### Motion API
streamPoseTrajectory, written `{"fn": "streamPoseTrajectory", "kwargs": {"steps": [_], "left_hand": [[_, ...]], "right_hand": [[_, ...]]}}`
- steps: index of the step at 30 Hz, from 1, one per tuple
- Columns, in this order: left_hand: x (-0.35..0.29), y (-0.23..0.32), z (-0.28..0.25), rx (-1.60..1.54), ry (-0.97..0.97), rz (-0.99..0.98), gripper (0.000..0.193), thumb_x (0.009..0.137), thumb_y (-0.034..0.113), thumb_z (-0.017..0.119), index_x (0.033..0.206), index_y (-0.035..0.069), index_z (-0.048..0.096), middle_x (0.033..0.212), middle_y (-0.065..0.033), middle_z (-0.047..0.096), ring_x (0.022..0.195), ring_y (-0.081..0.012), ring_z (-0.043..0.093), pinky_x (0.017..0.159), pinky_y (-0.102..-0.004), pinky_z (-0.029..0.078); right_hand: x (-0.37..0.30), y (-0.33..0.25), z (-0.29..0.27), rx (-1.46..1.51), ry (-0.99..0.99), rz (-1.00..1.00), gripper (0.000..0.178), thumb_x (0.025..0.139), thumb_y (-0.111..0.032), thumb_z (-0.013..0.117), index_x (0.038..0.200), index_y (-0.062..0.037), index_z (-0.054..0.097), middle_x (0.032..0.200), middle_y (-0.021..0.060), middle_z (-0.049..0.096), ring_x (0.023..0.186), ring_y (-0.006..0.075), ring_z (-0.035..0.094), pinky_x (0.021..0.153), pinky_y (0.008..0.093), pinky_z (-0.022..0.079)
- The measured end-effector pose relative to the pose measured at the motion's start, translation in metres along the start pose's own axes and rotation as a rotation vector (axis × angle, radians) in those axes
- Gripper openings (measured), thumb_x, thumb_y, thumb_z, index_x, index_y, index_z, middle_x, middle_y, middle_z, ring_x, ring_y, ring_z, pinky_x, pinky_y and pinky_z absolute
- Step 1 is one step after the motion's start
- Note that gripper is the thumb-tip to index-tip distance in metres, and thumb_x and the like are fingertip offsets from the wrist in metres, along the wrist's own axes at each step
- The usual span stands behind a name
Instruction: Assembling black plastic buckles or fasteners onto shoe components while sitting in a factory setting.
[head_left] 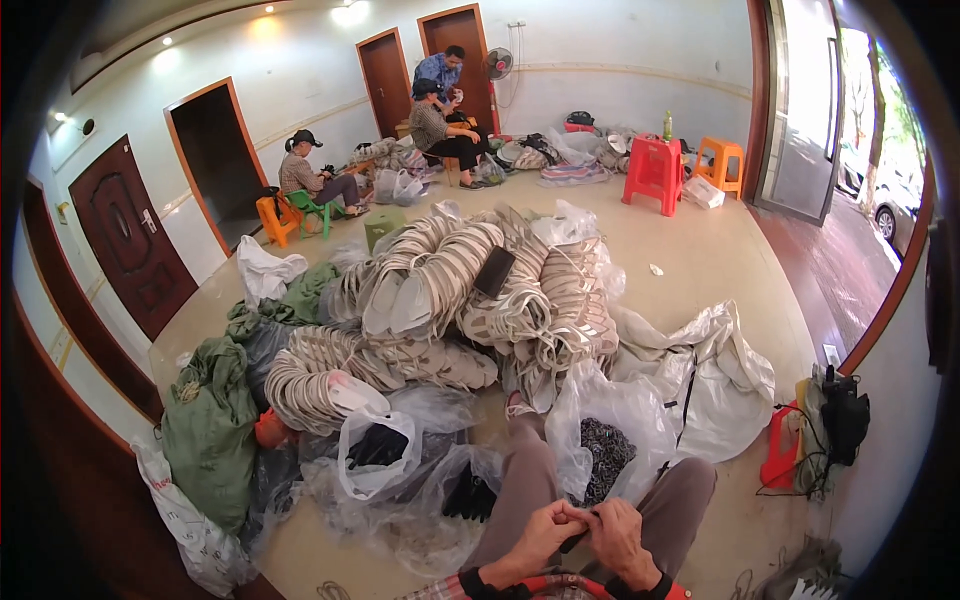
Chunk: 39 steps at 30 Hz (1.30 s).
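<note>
My left hand and my right hand meet over my lap, fingertips pinched close together. A small dark piece shows just under them; its kind is too small to tell. Between my knees stands an open clear plastic bag full of small dark pieces. Beyond my feet rises a heap of beige, sole-shaped shoe parts, nested in long bundles. A dark flat rectangular object lies on top of it.
At my left lie clear bags with black items and a green sack. A white sack spreads at the right. Farther back are a red stool, an orange stool, and several people near bundles. A doorway opens at the right.
</note>
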<state>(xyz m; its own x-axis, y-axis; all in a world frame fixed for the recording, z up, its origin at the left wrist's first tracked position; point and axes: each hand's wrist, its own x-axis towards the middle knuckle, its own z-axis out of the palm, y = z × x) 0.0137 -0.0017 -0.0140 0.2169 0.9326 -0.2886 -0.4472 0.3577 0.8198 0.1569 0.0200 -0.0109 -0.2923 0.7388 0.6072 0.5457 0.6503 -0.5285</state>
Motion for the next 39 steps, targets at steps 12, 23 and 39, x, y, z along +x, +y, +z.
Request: {"fn": "streamPoseTrajectory", "kwargs": {"steps": [12,23,39], "left_hand": [[-0.01,0.015,0.019,0.878,0.12,0.12,0.019,0.082,0.013,0.061,0.099,0.004,0.058,0.094,-0.0054,0.061,0.076,-0.0175,0.06,0.069,-0.0269,0.046],[0.0,0.002,0.001,-0.282,-0.162,-0.187,0.029,0.089,0.01,0.054,0.115,-0.001,0.05,0.1,-0.0136,0.06,0.088,-0.0208,0.062,0.082,-0.0303,0.051],[-0.003,0.01,0.008,-0.011,-0.118,-0.176,0.015,0.086,0.011,0.059,0.098,0.007,0.05,0.086,-0.0057,0.059,0.071,-0.0141,0.058,0.063,-0.0269,0.048]], "right_hand": [[-0.003,0.005,-0.003,-0.029,0.016,0.121,0.013,0.07,-0.01,0.066,0.073,-0.004,0.054,0.067,0.0123,0.053,0.062,0.0317,0.052,0.056,0.0414,0.041],[0.006,-0.01,-0.017,0.27,0.005,0.55,0.012,0.079,-0.012,0.061,0.079,-0.0005,0.057,0.068,0.0156,0.059,0.059,0.0275,0.058,0.054,0.0346,0.045],[0.0,-0.009,-0.012,0.173,-0.025,0.426,0.012,0.076,-0.009,0.063,0.077,-0.0009,0.055,0.065,0.0171,0.056,0.06,0.0354,0.057,0.053,0.0395,0.044]]}}
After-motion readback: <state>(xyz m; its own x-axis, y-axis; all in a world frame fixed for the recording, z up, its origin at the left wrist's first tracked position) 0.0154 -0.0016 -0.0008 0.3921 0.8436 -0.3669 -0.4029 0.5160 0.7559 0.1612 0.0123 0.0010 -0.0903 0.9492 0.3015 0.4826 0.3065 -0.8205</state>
